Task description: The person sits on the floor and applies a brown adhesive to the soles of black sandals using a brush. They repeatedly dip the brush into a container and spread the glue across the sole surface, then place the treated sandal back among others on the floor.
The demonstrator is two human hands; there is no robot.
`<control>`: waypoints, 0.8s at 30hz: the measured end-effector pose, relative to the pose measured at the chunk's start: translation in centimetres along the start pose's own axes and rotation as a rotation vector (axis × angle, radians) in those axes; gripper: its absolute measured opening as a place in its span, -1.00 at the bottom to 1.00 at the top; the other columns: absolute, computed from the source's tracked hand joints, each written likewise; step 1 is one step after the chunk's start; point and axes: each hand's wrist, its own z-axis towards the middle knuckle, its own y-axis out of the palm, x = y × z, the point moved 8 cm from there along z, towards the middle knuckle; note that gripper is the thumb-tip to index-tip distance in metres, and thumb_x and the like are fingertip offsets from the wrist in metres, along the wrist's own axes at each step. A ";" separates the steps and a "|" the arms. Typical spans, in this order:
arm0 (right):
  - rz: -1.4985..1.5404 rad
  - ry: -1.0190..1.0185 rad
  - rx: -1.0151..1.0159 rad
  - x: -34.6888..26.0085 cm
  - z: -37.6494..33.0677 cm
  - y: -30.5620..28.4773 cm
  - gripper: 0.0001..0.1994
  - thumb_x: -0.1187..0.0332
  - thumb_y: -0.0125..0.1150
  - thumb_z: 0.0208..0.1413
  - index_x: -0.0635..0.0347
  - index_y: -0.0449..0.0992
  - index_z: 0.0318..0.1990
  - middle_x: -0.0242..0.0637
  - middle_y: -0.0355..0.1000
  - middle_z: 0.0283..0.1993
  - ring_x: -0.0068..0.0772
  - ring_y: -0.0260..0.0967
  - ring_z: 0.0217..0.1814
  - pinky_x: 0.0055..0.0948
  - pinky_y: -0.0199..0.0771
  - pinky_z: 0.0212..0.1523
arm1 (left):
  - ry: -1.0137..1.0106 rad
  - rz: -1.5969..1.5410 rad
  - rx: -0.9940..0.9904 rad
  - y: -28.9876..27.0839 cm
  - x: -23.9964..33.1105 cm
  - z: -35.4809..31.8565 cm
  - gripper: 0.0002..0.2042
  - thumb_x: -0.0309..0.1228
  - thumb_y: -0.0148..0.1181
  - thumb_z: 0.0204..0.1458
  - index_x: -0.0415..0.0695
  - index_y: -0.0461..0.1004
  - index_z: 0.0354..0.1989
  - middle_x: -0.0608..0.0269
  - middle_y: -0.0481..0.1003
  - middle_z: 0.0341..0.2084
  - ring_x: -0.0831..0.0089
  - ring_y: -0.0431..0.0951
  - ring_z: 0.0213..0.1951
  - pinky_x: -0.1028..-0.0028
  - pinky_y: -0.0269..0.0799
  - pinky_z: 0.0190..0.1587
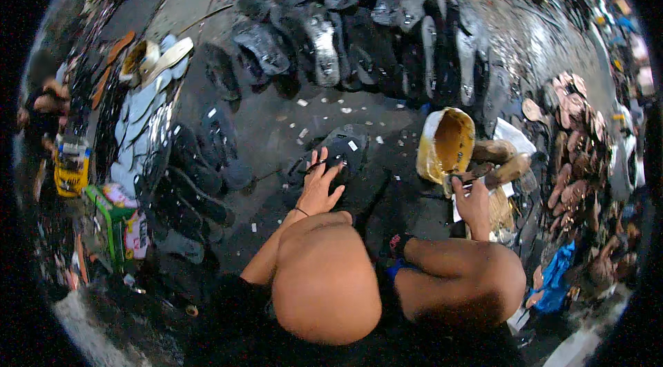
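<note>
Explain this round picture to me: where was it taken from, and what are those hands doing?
No machine here: these are a person's bare hands, seen from above by a wide fisheye camera worn on the head, so edges bend. The rounded shapes below are the wearer's knees. The left hand lies over a dark sandal-like piece on the ground. The right hand, beside a pale tub, amber inside, seems to hold something dark, too blurred to name. Rows of dark soles lie beyond.

The left hand wears a thin dark wristband; knees bare; dark clothing at the lap.
</note>
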 end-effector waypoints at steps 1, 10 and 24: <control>-0.041 0.056 -0.032 1.5 -0.3 0.2 -0.52 -0.02 0.31 0.14 0.37 0.53 -0.31 0.13 0.51 -0.39 0.24 0.47 -0.31 0.06 0.43 -0.29 | 0.003 0.090 -0.051 0.5 0.1 1.2 -0.40 -0.37 0.28 0.03 0.00 0.33 0.32 -0.18 -0.10 0.47 -0.18 -0.12 0.48 -0.10 -0.06 0.42; 0.029 0.154 -0.131 -1.2 -1.2 0.2 -0.54 -0.01 0.28 0.14 0.34 0.50 -0.26 0.11 0.54 -0.32 0.22 0.53 -0.23 0.02 0.51 -0.23 | -0.349 -0.712 -0.603 -1.6 -4.9 6.3 -0.54 -0.36 0.10 0.01 -0.15 0.39 0.14 -0.06 0.56 -0.07 0.11 0.60 -0.04 0.20 0.47 0.09; 0.093 0.034 -0.670 -0.3 -3.9 1.8 -0.58 0.02 0.27 0.18 0.25 0.59 -0.11 -0.01 0.58 -0.06 -0.02 0.55 -0.03 -0.15 0.50 -0.05 | 0.230 -0.469 -0.990 1.7 4.2 -1.5 -0.31 -0.16 0.24 0.17 -0.05 0.10 0.43 -0.02 0.18 0.29 0.18 0.15 0.32 0.21 0.05 0.36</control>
